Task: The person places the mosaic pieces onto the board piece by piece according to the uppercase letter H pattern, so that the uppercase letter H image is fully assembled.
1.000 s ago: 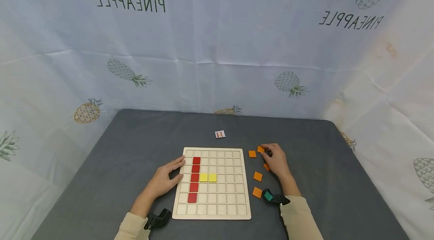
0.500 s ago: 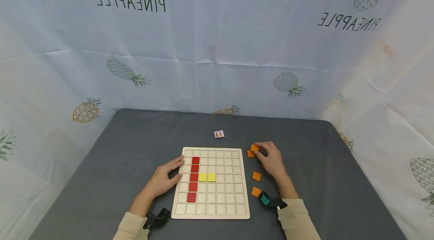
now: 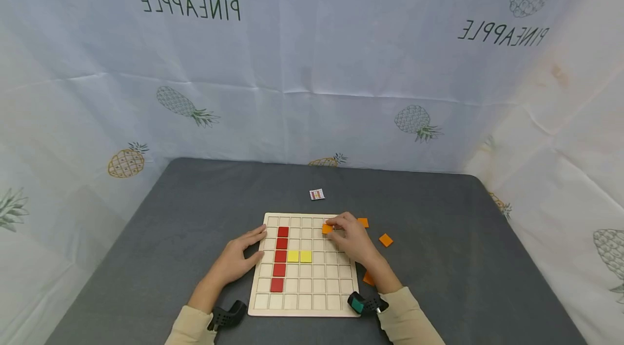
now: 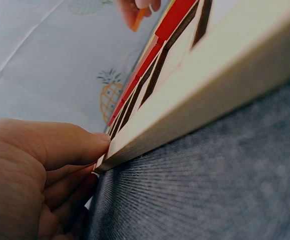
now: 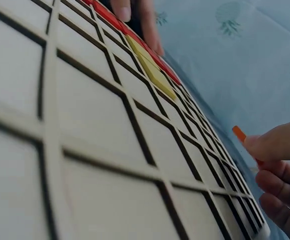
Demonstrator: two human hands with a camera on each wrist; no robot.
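Note:
My left hand rests against the left edge of a wooden grid board, thumb and fingertips touching the rim. In the left wrist view the thumb lies on that edge. Between thumb and fingers my right hand pinches an orange square tile over the board's far right part. The right wrist view shows this tile tilted and raised above the grid. Several red tiles form a column on the left of the board. Two yellow tiles extend rightward from the middle red one.
Right of the board, loose orange tiles lie on the dark grey table: one far tile, one farther right, and one near tile partly behind the right arm. A small patterned card lies beyond the board.
My right hand has carried an orange tile leftward from the loose tiles to over the board's far right part. The left hand stays at the board's left edge.

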